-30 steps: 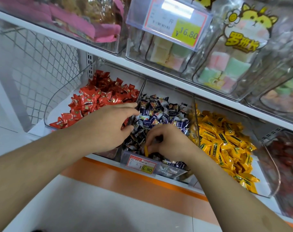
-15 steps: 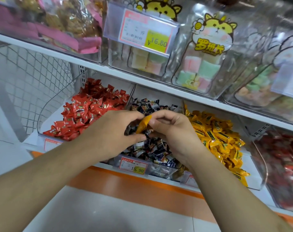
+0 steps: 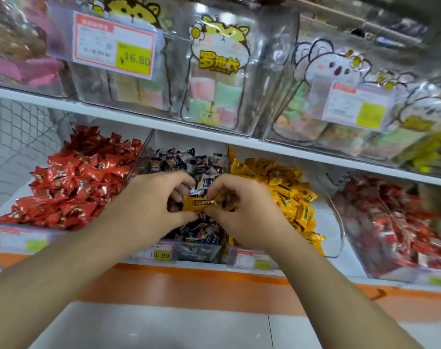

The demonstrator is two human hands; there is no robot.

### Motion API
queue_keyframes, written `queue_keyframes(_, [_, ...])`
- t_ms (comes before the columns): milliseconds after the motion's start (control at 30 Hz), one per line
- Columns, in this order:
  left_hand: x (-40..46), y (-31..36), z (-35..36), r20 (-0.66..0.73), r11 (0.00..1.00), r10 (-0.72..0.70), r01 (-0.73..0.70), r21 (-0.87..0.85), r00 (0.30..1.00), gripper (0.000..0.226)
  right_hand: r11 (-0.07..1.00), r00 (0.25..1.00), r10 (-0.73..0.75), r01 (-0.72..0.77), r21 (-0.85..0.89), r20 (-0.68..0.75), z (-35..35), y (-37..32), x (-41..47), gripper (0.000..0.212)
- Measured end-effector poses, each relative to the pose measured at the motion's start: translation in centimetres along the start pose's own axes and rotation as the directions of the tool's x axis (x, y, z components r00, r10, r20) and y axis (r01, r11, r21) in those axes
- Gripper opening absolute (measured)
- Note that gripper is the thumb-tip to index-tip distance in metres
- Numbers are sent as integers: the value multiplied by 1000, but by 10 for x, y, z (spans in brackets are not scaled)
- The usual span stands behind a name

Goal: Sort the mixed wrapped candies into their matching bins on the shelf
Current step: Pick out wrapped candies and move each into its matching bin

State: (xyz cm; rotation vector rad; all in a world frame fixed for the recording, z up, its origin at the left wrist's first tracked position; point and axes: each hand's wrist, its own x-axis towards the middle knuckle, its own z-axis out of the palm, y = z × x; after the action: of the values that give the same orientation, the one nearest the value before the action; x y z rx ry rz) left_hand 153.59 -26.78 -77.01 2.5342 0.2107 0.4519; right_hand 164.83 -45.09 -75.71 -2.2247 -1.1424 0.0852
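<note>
Both hands now share one yellow-wrapped candy (image 3: 201, 203), held level above the middle bin of dark-wrapped candies (image 3: 189, 233). The left hand (image 3: 148, 207) pinches the wrapper's left end between thumb and curled fingers, and the right hand (image 3: 242, 210) pinches the right end the same way, so the candy spans the gap between them with its dark label facing up. Half a second ago the same candy stood tilted, seen nearly edge-on and gripped mainly by the right fingers with the left hand just meeting it; a second ago the right hand was down among the dark candies with the yellow piece at its fingertips, while the left hand rested on the bin's divider.

The bin of yellow candies (image 3: 284, 195) sits just right of the hands, the bin of red candies (image 3: 73, 180) just left. A second red-filled bin (image 3: 400, 230) lies further right (blurred here). The view has tipped upward since the earlier pictures, bringing more of the upper shelf (image 3: 138, 119) into sight, with its clear cartoon-printed tubs (image 3: 219, 61) and a price tag (image 3: 114, 44) reading 16.80. Below the middle bin a tag (image 3: 160, 253) reads 19.90.
</note>
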Motion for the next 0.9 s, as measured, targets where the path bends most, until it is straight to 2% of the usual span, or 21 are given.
queue_keyframes(67, [0, 2, 4, -3, 1000, 7, -7, 0, 1000, 57, 997, 988, 76, -80, -24, -137, -18, 16, 0, 18])
queue_keyframes(167, [-2, 2, 3, 13, 999, 3, -4, 37, 1000, 48, 967, 911, 164, -224, -119, -380, -40, 46, 5, 11])
queue_keyframes(267, [-7, -4, 0, 27, 996, -2, -1, 87, 1000, 41, 912, 850, 228, -357, -201, -476, -44, 76, 13, 10])
queue_keyframes(367, [-7, -11, -4, 38, 990, -3, -3, 142, 999, 38, 892, 873, 235, -368, -261, -427, -38, 91, 17, 25])
queue_keyframes(600, [-2, -26, -15, -21, 982, -21, 24, 187, 1000, 37, 909, 920, 172, -287, -303, -353, -31, 65, 20, 41])
queue_keyframes(700, [-3, -37, -20, -25, 968, -69, 73, 241, 997, 52, 912, 963, 162, -229, -340, -215, -15, 37, 19, 44])
queue_keyframes(767, [-5, -45, -23, -1, 955, -114, 109, 276, 994, 64, 939, 994, 76, -98, -329, -79, 2, 17, 19, 50])
queue_keyframes(833, [-7, -56, -26, 42, 949, -161, 143, 281, 986, 71, 954, 996, -45, 64, -294, 71, 21, 3, 22, 56])
queue_keyframes(900, [-9, -66, -27, 89, 947, -181, 149, 283, 979, 73, 957, 977, -87, 136, -256, 193, 40, -7, 27, 61])
